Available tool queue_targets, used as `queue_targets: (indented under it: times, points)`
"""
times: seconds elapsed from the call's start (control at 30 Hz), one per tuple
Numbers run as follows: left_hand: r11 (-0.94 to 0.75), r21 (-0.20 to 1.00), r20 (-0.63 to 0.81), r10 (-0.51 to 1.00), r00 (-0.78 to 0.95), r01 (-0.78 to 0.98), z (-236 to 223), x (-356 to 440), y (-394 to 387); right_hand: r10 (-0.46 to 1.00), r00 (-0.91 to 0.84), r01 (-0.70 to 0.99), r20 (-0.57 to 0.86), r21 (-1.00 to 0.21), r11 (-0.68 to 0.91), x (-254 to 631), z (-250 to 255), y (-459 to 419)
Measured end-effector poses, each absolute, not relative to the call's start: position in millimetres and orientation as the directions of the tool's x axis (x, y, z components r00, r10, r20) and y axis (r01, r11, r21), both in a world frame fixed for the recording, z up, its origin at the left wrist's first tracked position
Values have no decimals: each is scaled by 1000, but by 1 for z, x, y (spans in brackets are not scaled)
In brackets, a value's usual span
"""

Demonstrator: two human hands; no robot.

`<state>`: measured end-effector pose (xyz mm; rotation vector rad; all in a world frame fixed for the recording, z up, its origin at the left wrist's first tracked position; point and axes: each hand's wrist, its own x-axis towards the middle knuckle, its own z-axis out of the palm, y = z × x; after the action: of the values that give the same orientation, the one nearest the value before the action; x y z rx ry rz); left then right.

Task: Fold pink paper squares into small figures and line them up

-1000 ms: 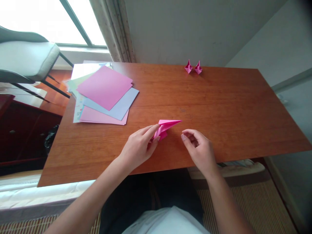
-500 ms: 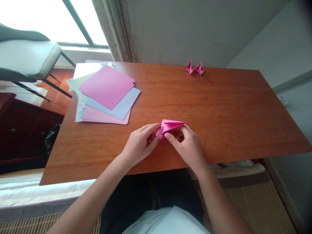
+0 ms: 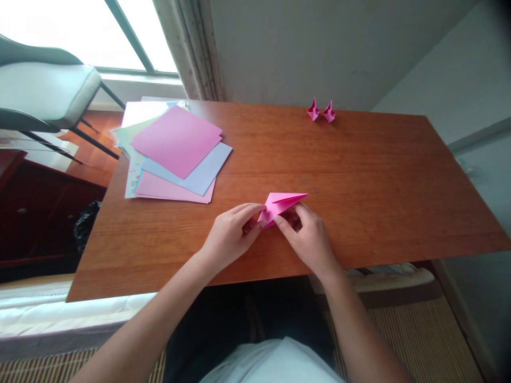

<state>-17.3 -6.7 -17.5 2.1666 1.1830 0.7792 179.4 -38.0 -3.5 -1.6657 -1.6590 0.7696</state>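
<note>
A folded pink origami paper [image 3: 275,204] is held just above the near part of the table, its long point aimed to the right. My left hand [image 3: 233,229] is closed on the paper's left corner, thumb below and forefinger on top. My right hand [image 3: 305,231] pinches its lower right edge, with the thumb in front and the other fingers partly hidden behind the paper. A slit between folded layers shows along the pointed end.
Two small pink origami pieces [image 3: 321,113] stand at the table's far edge. Stacked paper sheets [image 3: 175,141] in pink, blue and white lie on the left of the wooden table [image 3: 379,181]. A chair [image 3: 48,90] stands beyond the left side, near the window.
The folded paper has tilted so that more of its upper face shows, and its point has shifted slightly up and right. Both hands keep their hold.
</note>
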Motion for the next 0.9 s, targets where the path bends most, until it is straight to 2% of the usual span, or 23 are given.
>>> queue_targets:
  times: [0.63, 0.9]
  points:
    - [-462, 695, 210, 863, 460, 550, -14, -16, -6, 999, 19, 554, 37, -832, 20, 185, -12, -39]
    - [-441, 684, 203, 880, 429, 581, -17, -16, -8, 998, 38, 606, 48, -795, 15, 180, -9, -40]
